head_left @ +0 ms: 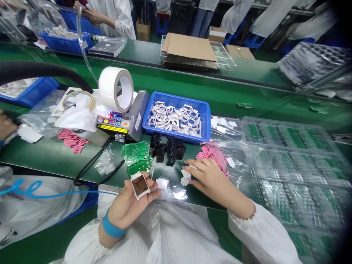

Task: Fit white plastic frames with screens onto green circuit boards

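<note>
On my left hand, palm up, rests a small display screen in a white frame, with my thumb and fingers closed round its edges. My right hand is palm down with fingers apart, its fingertips at several small white pieces on the bench; whether it touches them I cannot tell. Between the hands lies a white rectangular piece. Just beyond my left hand are green circuit boards. Stacked black parts stand beside them.
A blue bin holds white frames. Left of it, a tape dispenser carries a roll of white tape. Pink pieces lie in front. Clear trays of green boards cover the right side. A co-worker's hand shows at far left.
</note>
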A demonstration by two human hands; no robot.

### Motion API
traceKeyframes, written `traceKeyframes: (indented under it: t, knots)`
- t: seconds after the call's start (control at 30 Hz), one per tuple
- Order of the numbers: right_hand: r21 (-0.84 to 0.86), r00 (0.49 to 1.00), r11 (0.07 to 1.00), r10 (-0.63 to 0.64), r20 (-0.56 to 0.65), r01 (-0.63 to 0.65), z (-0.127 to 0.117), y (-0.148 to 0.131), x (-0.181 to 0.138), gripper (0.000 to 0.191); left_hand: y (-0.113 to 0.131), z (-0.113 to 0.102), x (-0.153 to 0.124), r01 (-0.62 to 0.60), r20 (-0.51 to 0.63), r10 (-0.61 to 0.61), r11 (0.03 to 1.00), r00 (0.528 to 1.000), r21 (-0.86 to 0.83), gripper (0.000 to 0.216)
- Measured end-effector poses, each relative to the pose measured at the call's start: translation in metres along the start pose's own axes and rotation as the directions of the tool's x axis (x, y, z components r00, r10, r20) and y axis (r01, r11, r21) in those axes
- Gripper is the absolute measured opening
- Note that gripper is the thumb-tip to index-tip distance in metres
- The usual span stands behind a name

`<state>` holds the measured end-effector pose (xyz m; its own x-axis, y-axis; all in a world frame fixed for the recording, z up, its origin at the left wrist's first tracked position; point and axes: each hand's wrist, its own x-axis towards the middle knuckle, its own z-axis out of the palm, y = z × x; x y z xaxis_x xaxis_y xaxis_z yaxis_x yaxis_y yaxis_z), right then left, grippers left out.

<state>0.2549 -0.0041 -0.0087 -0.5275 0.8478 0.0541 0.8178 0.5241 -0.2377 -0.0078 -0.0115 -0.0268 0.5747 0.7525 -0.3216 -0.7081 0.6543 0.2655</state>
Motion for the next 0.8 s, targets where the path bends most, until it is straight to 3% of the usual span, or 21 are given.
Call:
traceKeyframes:
  t: [0.13,0.3,0.5,0.57,0.67,0.73,0.8]
  knots:
    - [0.031,0.995,0.995,-0.093,0.023,0.092,0.022,0.018,-0.007,0.021,-0.003,0.000,0.002,0.002,-0.054,0.000,0.999,0.999,0.040,0.038]
    - [0.098,0.989,0.987,-0.122,-0.086,0.130,0.033,0.024,0.001,0.022,-0.004,-0.001,0.001,-0.019,-0.041,0.021,0.999,0.999,0.048,0.041]
    - [0.277,0.949,0.959,0.027,-0.315,0.064,0.024,0.012,0.015,0.023,-0.002,0.003,0.001,-0.003,-0.082,0.007,0.999,0.997,0.046,0.040]
    - [0.450,0.931,0.892,0.129,-0.343,0.043,0.013,-0.004,0.023,0.022,-0.002,0.005,0.002,0.010,-0.084,-0.006,0.998,0.996,0.057,0.041]
    - [0.738,0.927,0.666,0.202,-0.315,0.106,-0.007,-0.031,0.037,0.019,-0.001,0.006,0.002,0.029,-0.056,-0.026,0.997,0.998,0.065,0.041]
    - [0.805,0.942,0.568,0.146,-0.302,0.170,-0.016,-0.044,0.048,0.015,0.000,0.006,0.001,0.047,-0.020,-0.046,0.997,0.999,0.066,0.043]
    - [0.808,0.961,0.551,0.043,-0.274,0.207,-0.020,-0.053,0.057,0.012,0.002,0.004,-0.002,0.070,0.040,-0.073,0.995,0.997,0.067,0.046]
